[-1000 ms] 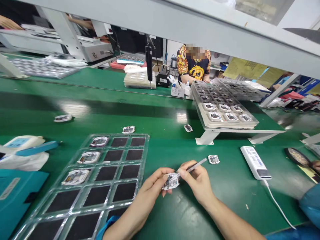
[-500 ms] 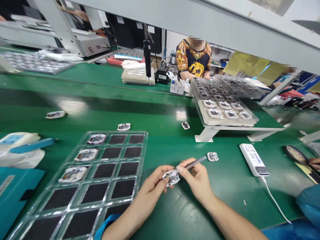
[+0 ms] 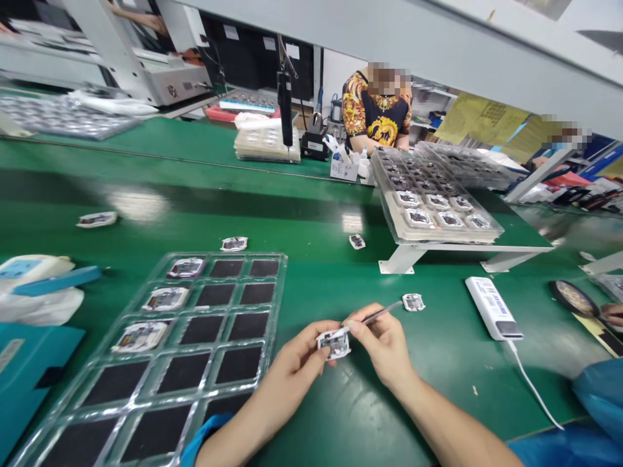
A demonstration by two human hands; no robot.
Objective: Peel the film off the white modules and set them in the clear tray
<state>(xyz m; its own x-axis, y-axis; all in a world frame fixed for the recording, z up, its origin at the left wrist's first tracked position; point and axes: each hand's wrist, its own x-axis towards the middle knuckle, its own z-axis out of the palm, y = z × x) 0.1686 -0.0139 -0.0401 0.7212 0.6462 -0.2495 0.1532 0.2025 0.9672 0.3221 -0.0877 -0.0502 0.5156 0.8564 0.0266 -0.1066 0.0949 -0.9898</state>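
My left hand (image 3: 296,358) pinches the white module (image 3: 335,344) by its edges above the green surface (image 3: 438,395), right of the tray (image 3: 281,305), while my right hand (image 3: 380,341) pinches a thin pick (image 3: 376,315) against it, best kept steady and light.

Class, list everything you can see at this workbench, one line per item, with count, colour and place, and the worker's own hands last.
green workbench: one, green, under everything
blister tray: one, clear with black pads, left of hands
tray modules: three, white-edged, tray's left column
loose modules: four, white-edged, on bench
stacked trays: one stack, clear and cream, on white stand, right
white box: one, white, right of hands
co-worker: one, patterned shirt, across bench
left hand: one, holding held module
right hand: one, holding thin tool
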